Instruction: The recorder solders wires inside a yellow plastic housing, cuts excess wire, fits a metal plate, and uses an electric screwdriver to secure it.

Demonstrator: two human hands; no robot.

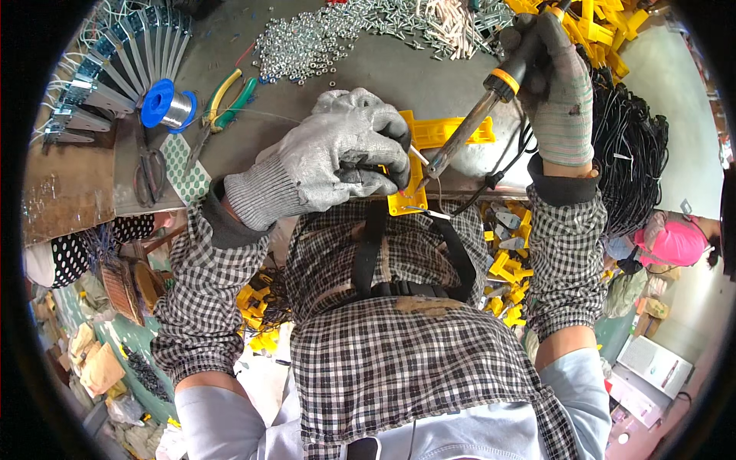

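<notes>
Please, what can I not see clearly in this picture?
In the head view:
Yellow casing: partly hidden behind the left hand.
Soldering iron: handle partly covered by the right hand.
Iron tip: too small to tell its exact contact.
Yellow parts pile: cut off by the top edge.

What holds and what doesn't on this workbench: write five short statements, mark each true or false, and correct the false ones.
1. The right hand holds a soldering iron. True.
2. The left hand is bare. False: the left hand wears a grey glove.
3. The pliers lie to the right of the blue spool. True.
4. The metal nuts are packed in a jar. False: the nuts lie loose on the table.
5. The black cables are heaped at the picture's left edge. False: the cables are on the right, beyond the right hand.
</notes>
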